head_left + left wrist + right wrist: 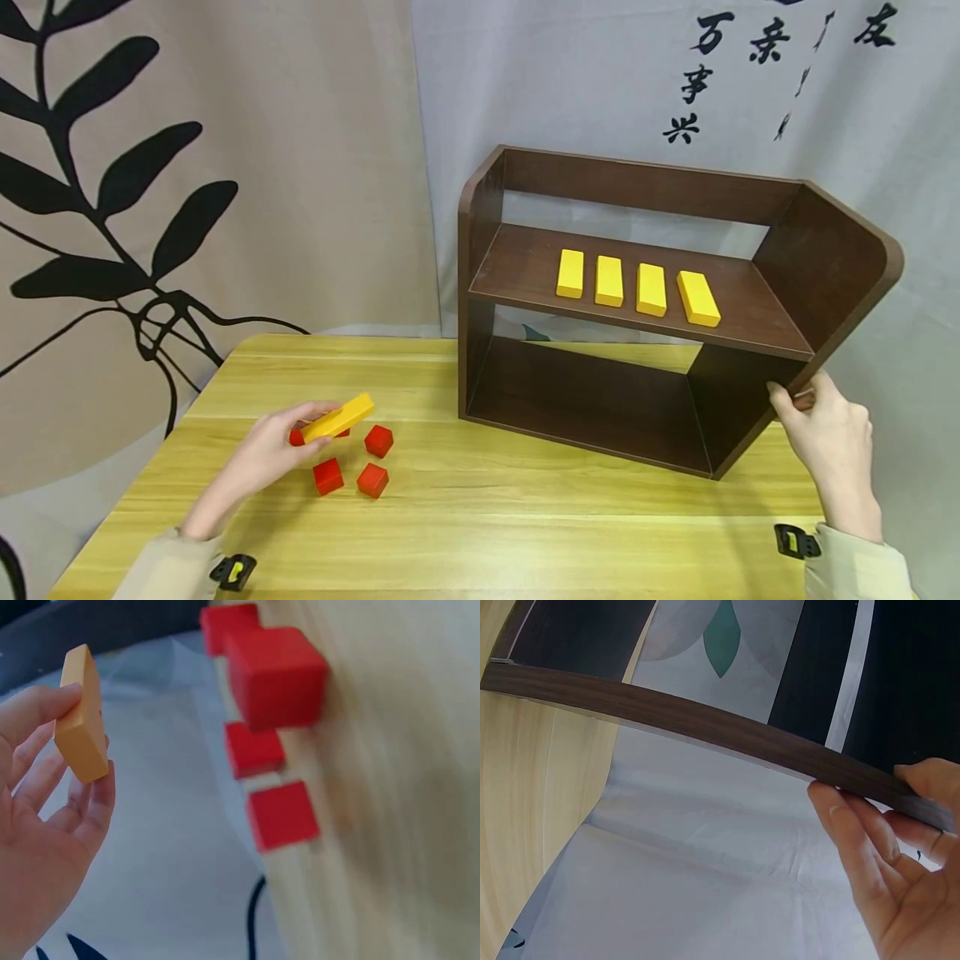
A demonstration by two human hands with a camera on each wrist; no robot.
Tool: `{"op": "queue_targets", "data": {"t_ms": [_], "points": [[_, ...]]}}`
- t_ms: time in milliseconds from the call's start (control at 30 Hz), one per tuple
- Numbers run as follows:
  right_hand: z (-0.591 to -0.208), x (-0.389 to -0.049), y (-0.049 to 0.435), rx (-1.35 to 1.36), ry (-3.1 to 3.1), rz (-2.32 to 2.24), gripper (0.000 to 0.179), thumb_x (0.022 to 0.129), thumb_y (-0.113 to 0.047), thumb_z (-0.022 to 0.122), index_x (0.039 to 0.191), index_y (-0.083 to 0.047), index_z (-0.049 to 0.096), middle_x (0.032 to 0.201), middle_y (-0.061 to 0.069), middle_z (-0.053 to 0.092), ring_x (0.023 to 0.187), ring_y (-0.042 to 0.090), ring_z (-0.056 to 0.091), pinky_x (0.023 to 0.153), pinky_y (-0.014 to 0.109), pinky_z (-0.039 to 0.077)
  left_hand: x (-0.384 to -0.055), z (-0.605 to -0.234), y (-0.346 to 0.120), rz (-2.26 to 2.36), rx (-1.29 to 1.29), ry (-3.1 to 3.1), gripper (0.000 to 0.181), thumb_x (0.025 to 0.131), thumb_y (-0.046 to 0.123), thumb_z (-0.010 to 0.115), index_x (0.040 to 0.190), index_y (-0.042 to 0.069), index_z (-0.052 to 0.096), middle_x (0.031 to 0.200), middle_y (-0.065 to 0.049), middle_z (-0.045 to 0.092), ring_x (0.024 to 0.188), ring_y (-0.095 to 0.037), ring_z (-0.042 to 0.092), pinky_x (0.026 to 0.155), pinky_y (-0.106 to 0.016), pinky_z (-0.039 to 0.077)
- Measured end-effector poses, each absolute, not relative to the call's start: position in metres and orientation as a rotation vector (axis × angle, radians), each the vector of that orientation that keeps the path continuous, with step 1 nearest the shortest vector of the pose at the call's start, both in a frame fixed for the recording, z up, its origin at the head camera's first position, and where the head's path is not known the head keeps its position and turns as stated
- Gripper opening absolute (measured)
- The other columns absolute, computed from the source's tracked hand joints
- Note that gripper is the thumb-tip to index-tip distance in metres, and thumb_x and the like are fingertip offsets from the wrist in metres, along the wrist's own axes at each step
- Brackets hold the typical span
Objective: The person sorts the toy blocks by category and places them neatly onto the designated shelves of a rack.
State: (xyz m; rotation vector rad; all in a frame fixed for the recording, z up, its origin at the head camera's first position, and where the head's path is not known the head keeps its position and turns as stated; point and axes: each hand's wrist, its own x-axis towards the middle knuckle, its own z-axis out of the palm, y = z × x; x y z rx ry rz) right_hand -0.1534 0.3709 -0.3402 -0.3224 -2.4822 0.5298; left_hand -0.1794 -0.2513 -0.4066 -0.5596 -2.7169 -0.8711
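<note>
My left hand [272, 448] pinches a yellow rectangular block [341, 417] between thumb and fingers, above the table's left part. In the left wrist view the block [84, 712] is held clear of the red cubes. Several red cubes [372, 481] lie below and beside that hand; some are partly hidden behind the hand and block. At the right, my right hand [834, 433] grips the front edge of the dark brown shelf's [592, 400] right side panel, thumb on the inner face and fingers outside. Several yellow blocks [608, 281] lie in a spaced row on its upper board.
The light wooden table [525, 533] carries the shelf at its back right, turned at an angle. Behind hang cloth curtains [322, 167], one with dark leaf prints and one with black characters. The shelf's lower board [600, 392] sits under the row of blocks.
</note>
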Motion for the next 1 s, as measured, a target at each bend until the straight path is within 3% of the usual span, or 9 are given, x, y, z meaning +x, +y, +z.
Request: {"op": "queue_targets", "data": {"t_ms": [167,333,433,567,833,1000], "points": [[-0.34,-0.153,0.371,-0.324,-2.484,0.524,0.028,0.09,-0.027,0.057,0.091,0.001,0.055,0.086,0.028,0.068,0.073,0.05,0.059,0.053,0.047,0.037,-0.182,-0.396,-0.234,-0.894,-0.593,-2.655,0.044,0.078,0.005,0.075,0.121,0.007,0.063,0.106,-0.011,0.072,0.086,-0.025,0.067,0.066,-0.024,0.053],[-0.34,-0.153,0.371,-0.329,-2.49,0.528,0.029,0.09,-0.028,0.057,0.091,0.001,0.055,0.085,0.029,0.068,0.072,0.049,0.059,0.053,0.046,0.037,-0.185,-0.386,-0.218,-0.872,-0.625,-2.551,0.045,0.075,0.005,0.077,0.118,0.008,0.065,0.1,-0.011,0.073,0.084,-0.022,0.067,0.066,-0.027,0.055],[-0.341,-0.152,0.371,-0.332,-2.494,0.532,0.029,0.09,-0.029,0.056,0.091,0.001,0.055,0.086,0.028,0.068,0.072,0.049,0.059,0.053,0.046,0.037,-0.186,-0.379,-0.208,-0.917,-0.632,-2.499,0.045,0.075,0.004,0.078,0.118,0.009,0.066,0.098,-0.01,0.072,0.081,-0.019,0.065,0.058,-0.024,0.055],[-0.341,-0.152,0.37,-0.331,-2.494,0.533,0.03,0.09,-0.029,0.056,0.091,0.001,0.055,0.086,0.029,0.068,0.072,0.049,0.059,0.053,0.046,0.037,-0.187,-0.371,-0.198,-0.965,-0.658,-2.431,0.046,0.074,0.004,0.078,0.118,0.01,0.066,0.097,-0.01,0.07,0.077,-0.016,0.062,0.042,-0.016,0.046],[-0.34,-0.152,0.37,-0.334,-2.504,0.528,0.029,0.09,-0.028,0.056,0.092,0.001,0.055,0.089,0.028,0.068,0.076,0.051,0.059,0.055,0.048,0.038,-0.193,-0.355,-0.176,-0.905,-0.742,-2.288,0.045,0.072,0.006,0.081,0.114,0.011,0.069,0.097,-0.004,0.072,0.082,-0.013,0.062,0.069,-0.022,0.05],[-0.339,-0.152,0.37,-0.337,-2.511,0.53,0.03,0.09,-0.029,0.056,0.093,0.001,0.055,0.09,0.029,0.068,0.077,0.051,0.059,0.055,0.048,0.038,-0.195,-0.344,-0.16,-0.925,-0.819,-2.212,0.045,0.073,0.005,0.08,0.116,0.011,0.068,0.1,-0.004,0.072,0.083,-0.011,0.059,0.07,-0.021,0.049]]}}
